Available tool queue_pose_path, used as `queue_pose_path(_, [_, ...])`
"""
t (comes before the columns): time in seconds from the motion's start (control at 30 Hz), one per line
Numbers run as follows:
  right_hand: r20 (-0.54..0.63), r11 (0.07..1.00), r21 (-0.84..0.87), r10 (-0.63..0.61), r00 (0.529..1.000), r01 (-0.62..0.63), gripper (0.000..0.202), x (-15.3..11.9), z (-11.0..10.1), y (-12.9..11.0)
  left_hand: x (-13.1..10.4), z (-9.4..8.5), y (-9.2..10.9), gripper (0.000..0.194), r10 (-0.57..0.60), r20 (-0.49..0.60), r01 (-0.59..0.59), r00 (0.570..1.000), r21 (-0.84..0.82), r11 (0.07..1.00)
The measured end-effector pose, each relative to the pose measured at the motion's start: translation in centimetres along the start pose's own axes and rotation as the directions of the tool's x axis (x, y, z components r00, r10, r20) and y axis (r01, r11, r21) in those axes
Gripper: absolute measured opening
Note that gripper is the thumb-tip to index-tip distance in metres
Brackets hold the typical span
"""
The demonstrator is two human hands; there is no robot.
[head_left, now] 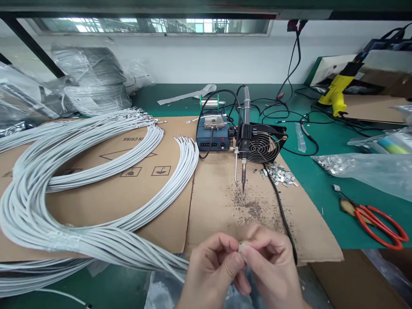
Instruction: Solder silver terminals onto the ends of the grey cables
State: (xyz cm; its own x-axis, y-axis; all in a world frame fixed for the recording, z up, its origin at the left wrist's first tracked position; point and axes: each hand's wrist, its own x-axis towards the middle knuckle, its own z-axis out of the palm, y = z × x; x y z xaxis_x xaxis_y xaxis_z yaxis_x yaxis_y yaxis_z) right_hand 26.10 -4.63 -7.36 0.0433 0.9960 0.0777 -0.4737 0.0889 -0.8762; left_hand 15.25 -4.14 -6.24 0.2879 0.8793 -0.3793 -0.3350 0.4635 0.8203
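Observation:
My left hand [212, 268] and my right hand [273, 268] meet at the near edge of the bench. Their fingertips pinch a small silvery metal piece [242, 246] between them. A bundle of grey cables [74, 223] curves round from the left and runs in under my left hand. A mounted soldering iron [243, 167] points down at the cardboard sheet [225, 201], just beyond my hands. A heap of small metal clips [279, 175] lies to the right of the iron's tip.
A blue soldering station [212, 136] and a black fan [265, 143] stand behind the iron. Red-handled scissors [378, 221] lie at right on the green mat [322, 180]. A clear bag of clips [360, 169], a yellow tool [336, 92] and bagged cable bundles [90, 79] surround the work area.

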Motion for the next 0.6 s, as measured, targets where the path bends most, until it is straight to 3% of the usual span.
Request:
queue_pose_path(0.07, [-0.050,0.980,0.185,0.079,0.996,-0.068,0.008,-0.5,0.8,1.0,0.0,-0.1,0.3,0.032,-0.046,0.049,0.050,0.998,-0.091,0.995])
queue_pose_path(0.17, [-0.076,0.972,0.220,0.104,0.992,-0.085,0.010,-0.8,1.0,1.2,0.0,-0.3,0.7,0.031,-0.058,0.062,0.066,0.996,-0.141,0.988])
queue_pose_path(0.3, [0.044,0.991,-0.113,0.080,0.996,-0.075,0.006,0.0,-1.0,-0.8,-0.2,-0.7,0.9,0.030,-0.074,0.072,0.082,0.995,-0.116,0.990])
queue_pose_path(0.4, [0.143,0.917,-0.371,0.210,0.967,-0.145,0.010,0.8,-2.5,-2.6,-0.3,-1.1,1.0,0.029,-0.103,0.137,0.116,0.985,-0.095,0.989])
queue_pose_path(0.5, [0.172,0.836,-0.501,0.350,0.921,-0.225,0.016,1.4,-2.5,-3.7,-0.3,-1.4,0.9,0.029,-0.118,0.183,0.134,0.976,-0.078,0.988])
queue_pose_path(0.6, [0.200,0.791,-0.591,0.334,0.921,-0.158,0.016,1.7,-1.9,-4.0,-0.3,-1.6,0.9,0.030,-0.117,0.197,0.128,0.973,-0.042,0.991])
